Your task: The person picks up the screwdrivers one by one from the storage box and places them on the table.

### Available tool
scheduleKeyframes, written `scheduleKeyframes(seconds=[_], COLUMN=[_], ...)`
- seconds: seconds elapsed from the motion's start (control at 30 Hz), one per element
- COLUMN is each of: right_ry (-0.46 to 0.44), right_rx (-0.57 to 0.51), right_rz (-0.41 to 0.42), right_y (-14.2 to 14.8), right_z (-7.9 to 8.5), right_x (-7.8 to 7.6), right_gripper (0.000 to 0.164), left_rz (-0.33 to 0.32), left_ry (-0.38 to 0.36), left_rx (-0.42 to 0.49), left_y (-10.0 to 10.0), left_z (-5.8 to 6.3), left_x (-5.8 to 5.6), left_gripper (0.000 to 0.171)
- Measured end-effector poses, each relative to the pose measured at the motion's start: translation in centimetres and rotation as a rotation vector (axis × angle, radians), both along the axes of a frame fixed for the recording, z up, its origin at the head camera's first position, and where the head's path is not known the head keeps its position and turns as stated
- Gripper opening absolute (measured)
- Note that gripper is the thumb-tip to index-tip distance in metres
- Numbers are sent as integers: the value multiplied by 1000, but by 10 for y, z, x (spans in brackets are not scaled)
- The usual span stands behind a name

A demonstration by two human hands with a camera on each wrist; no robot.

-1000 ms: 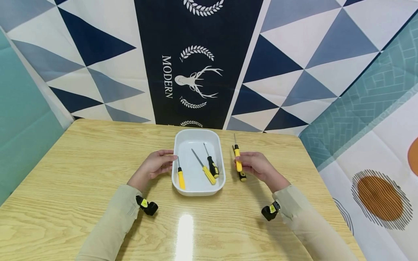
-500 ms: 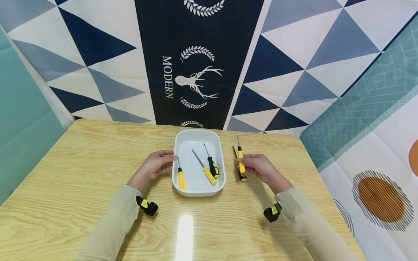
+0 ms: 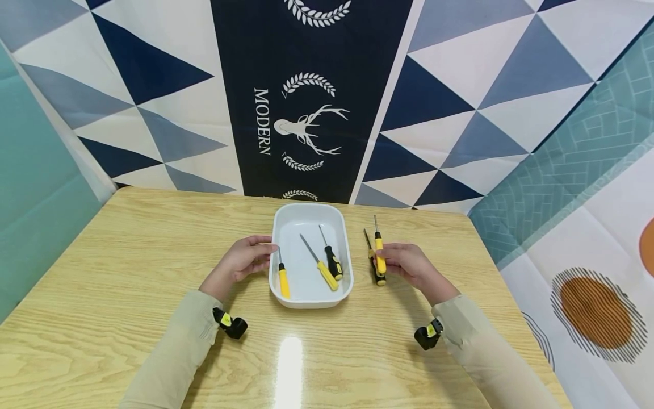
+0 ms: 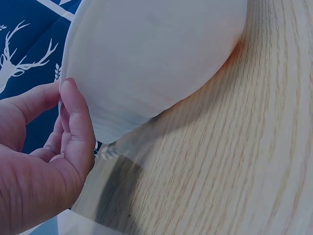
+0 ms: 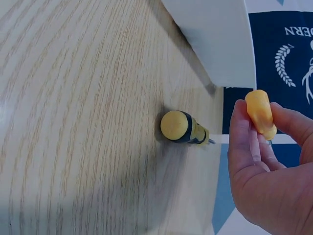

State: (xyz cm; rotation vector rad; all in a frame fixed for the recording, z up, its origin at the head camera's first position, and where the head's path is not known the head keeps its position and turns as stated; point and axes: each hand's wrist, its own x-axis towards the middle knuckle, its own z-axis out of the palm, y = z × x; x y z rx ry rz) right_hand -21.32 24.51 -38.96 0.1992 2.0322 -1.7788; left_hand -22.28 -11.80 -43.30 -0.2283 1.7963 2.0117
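Note:
My left hand (image 3: 246, 258) pinches the left rim of a white rectangular tub (image 3: 301, 218), thumb on the near side as the left wrist view shows. Inside lie a screwdriver with an orange-yellow handle (image 3: 284, 282) at the left, a yellow-handled one (image 3: 327, 275) in the middle and a black-and-yellow one (image 3: 333, 262) at the right. To the right of the tub, my right hand (image 3: 409, 262) pinches a yellow-handled screwdriver (image 3: 380, 258), its shaft pointing away from me. Just below and left of it, a black-and-yellow screwdriver (image 5: 178, 126) lies on the table, partly covered in the head view.
The wooden table (image 3: 153, 250) stretches around the tub on both sides. A patterned cloth (image 3: 301, 85) hangs along its back edge. Small black wrist cameras sit on both sleeves (image 3: 174, 346).
My right hand has shifted slightly right and toward me with the yellow-handled screwdriver, uncovering more of the black-and-yellow one on the table. The left hand and the tub have stayed put.

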Motion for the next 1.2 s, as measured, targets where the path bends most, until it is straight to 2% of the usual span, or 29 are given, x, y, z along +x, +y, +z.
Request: scheduleKeyframes(seconds=[0.43,0.9,1.2], right_ry=[-1,-1,-39], right_rx=[4,68,91], right_rz=[7,-21,-68], right_y=[5,14,19], right_z=[-4,-12,-18], right_x=[2,-1,-2], right_gripper=[59,56,58], left_rz=[-10,-5,-1], left_ry=[5,1,-3], left_rx=[-4,-5,7], left_y=[-1,1,0], left_z=[-2,-2,-1], left_x=[-1,-1,-1], left_gripper=[54,52,53])
